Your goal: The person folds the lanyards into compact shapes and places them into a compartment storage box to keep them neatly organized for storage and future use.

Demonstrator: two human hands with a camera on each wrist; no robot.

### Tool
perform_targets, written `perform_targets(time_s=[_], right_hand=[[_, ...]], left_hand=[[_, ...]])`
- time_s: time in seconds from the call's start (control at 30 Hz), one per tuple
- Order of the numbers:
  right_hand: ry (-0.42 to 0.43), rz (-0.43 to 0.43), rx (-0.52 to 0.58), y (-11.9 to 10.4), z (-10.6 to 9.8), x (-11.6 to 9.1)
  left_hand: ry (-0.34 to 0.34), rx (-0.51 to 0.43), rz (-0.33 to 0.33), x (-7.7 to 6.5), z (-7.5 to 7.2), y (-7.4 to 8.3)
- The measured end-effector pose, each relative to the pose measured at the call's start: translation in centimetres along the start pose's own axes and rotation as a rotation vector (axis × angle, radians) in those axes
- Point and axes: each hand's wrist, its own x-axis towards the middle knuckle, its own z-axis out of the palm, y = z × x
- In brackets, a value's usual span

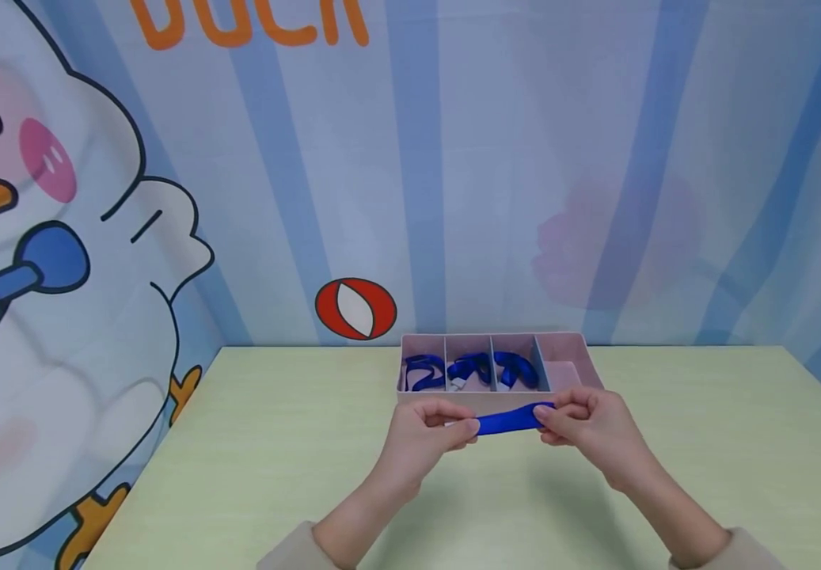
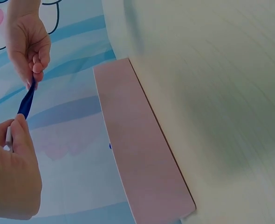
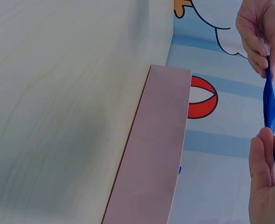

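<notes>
A folded blue lanyard (image 1: 508, 420) is stretched nearly level above the table, in front of the divided pink box (image 1: 481, 400). My left hand (image 1: 420, 443) pinches one end between thumb and fingers. At the other end, my right hand (image 1: 595, 431) has the same sort of pinch. A small white fitting (image 2: 8, 139) pokes out of the left hand's grasp in the left wrist view. Seen from the right wrist, the blue strap (image 3: 269, 105) lies in layers between the two hands.
Blue lanyards (image 1: 424, 372) lie in three of the box's compartments, some with white fittings showing. The rightmost compartment (image 1: 561, 348) shows its pink floor. The box stands at the back of the pale table (image 1: 296, 459), against a printed cloth backdrop (image 1: 496, 158).
</notes>
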Motion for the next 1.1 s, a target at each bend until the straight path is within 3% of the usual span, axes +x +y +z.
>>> perform_targets(time_s=[0.13, 0.33, 0.43, 0.6, 0.77, 1.1], right_hand=[[0.099, -0.116, -0.148, 0.0, 0.6, -0.3], [0.292, -0.378, -0.507, 0.1, 1.7, -1.0], [0.345, -0.449, -0.595, -0.1, 2.2, -1.3], [0.359, -0.515, -0.635, -0.4, 2.5, -1.7], [0.334, -0.508, -0.633, -0.8, 2.9, -1.9], [0.2, -0.432, -0.473, -1.3, 3.1, -1.9]], left_hand=[[0.021, -0.019, -0.013, 0.1, 0.5, -0.4], [0.056, -0.047, -0.029, 0.1, 1.4, -1.0], [0.072, -0.051, -0.035, 0.2, 1.8, -1.2], [0.083, -0.054, -0.024, 0.2, 2.2, -1.4], [0.088, -0.06, -0.007, 0.1, 2.5, -1.1], [0.056, -0.075, 0.025, 0.0, 2.8, -0.7]])
